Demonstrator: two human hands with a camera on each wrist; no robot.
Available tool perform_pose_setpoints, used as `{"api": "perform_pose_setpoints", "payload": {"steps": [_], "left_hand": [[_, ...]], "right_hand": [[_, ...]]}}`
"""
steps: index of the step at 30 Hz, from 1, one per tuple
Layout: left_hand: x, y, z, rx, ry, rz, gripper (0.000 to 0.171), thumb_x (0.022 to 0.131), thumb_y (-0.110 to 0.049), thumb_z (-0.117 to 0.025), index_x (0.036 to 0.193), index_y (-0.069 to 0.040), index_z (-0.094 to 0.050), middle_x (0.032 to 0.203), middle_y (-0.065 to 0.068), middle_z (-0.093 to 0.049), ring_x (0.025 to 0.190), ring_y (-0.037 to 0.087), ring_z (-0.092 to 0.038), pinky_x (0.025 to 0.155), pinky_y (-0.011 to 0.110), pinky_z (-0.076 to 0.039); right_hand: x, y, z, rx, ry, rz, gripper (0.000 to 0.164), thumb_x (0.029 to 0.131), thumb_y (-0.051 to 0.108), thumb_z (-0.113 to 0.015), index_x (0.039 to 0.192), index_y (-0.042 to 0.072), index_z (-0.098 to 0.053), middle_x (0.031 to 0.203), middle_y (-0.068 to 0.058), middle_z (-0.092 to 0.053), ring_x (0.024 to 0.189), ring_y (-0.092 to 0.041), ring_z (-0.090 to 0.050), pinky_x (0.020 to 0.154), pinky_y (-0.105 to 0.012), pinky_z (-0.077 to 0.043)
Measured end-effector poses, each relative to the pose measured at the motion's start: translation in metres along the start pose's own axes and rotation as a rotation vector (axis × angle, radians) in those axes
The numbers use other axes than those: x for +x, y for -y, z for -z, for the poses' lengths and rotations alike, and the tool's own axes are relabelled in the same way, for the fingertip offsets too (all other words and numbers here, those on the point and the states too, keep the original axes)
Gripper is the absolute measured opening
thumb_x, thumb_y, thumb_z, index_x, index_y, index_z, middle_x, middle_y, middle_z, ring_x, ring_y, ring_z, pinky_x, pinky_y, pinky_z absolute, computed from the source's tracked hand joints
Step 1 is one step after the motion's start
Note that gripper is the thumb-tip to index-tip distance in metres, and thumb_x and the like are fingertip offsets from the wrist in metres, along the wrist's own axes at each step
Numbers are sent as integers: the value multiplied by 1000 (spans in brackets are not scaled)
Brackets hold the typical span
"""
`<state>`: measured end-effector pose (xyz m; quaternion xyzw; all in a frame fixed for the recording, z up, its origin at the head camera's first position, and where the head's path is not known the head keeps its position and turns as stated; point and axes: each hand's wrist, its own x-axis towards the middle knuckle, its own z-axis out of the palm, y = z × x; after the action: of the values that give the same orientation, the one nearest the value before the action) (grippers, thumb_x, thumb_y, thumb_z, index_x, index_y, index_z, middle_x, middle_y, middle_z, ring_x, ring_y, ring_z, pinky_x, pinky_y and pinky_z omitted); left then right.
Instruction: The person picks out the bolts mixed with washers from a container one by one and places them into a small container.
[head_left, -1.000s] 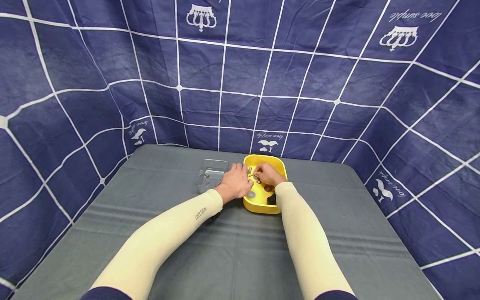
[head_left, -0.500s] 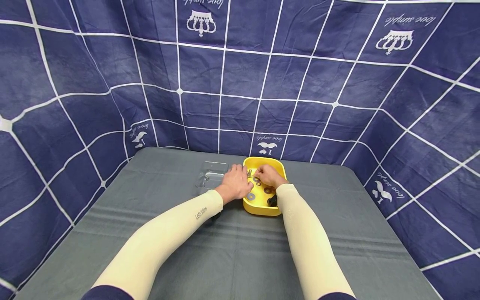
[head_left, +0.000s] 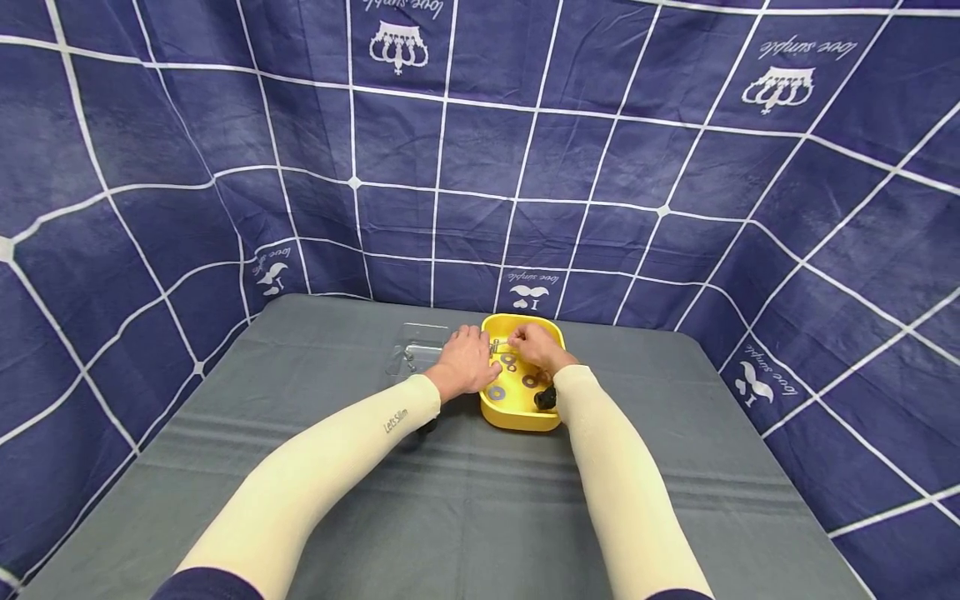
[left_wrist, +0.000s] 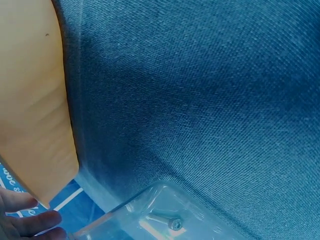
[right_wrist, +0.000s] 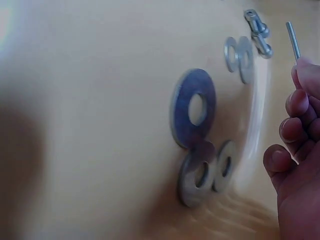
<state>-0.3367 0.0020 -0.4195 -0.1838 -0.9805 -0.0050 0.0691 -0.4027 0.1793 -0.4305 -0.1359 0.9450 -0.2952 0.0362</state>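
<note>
In the head view my left hand (head_left: 467,360) lies over the left rim of a yellow bin (head_left: 517,421). Its thumb is inside and the fingers (left_wrist: 35,225) show past the outer wall in the left wrist view. My right hand (head_left: 534,346) is inside the bin, pinching a thin metal rod (right_wrist: 293,40) between thumb and index finger. Near the rod's free end lie several small bolts (right_wrist: 259,34). A large washer (right_wrist: 182,120) and several smaller washers (right_wrist: 189,182) are on the bin floor.
Left of the bin stands a clear plastic box (head_left: 412,335) holding at least one bolt (left_wrist: 170,221). Grey cloth (head_left: 420,517) covers the table. A blue gridded curtain (head_left: 480,150) hangs behind and at both sides.
The rod in my right hand has swung slightly upward and now lies closer to level across the bin. The left hand keeps its place on the rim; the head view has shifted slightly.
</note>
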Motion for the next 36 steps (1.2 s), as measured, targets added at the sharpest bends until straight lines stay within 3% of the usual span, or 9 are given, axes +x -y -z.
{"api": "perform_pose_setpoints", "payload": {"steps": [7, 20, 26, 36], "left_hand": [[-2, 7, 4, 8, -7, -2, 60, 98, -49, -51, 131, 0, -55, 122, 15, -57, 119, 31, -50, 108, 45, -41], [-9, 36, 9, 8, -37, 9, 58, 98, -50, -49, 138, -8, -54, 133, 15, -56, 130, 33, -47, 107, 53, -39], [-14, 52, 6, 10, -28, 9, 62, 98, -49, -50, 145, -9, -50, 140, 16, -53, 136, 34, -43, 109, 55, -37], [-22, 71, 4, 32, -40, 36, 62, 99, -49, -50, 147, -10, -49, 144, 16, -52, 137, 34, -44, 108, 56, -39]], "right_hand": [[-2, 6, 9, 11, -7, 31, 23, 102, 16, -55, 102, -2, -69, 90, -6, -63, 76, -16, -54, 70, -24, -43], [2, 20, 18, -25, -51, 104, 22, 103, 17, -56, 104, 0, -69, 95, -11, -67, 85, -20, -57, 80, -31, -47], [-1, 28, 21, -4, -47, 97, 23, 104, 20, -55, 106, 2, -69, 96, -10, -66, 84, -21, -55, 78, -31, -45], [5, 41, 21, 3, -61, 162, 22, 103, 19, -56, 104, 2, -70, 92, -8, -66, 79, -17, -54, 73, -27, -43]]}}
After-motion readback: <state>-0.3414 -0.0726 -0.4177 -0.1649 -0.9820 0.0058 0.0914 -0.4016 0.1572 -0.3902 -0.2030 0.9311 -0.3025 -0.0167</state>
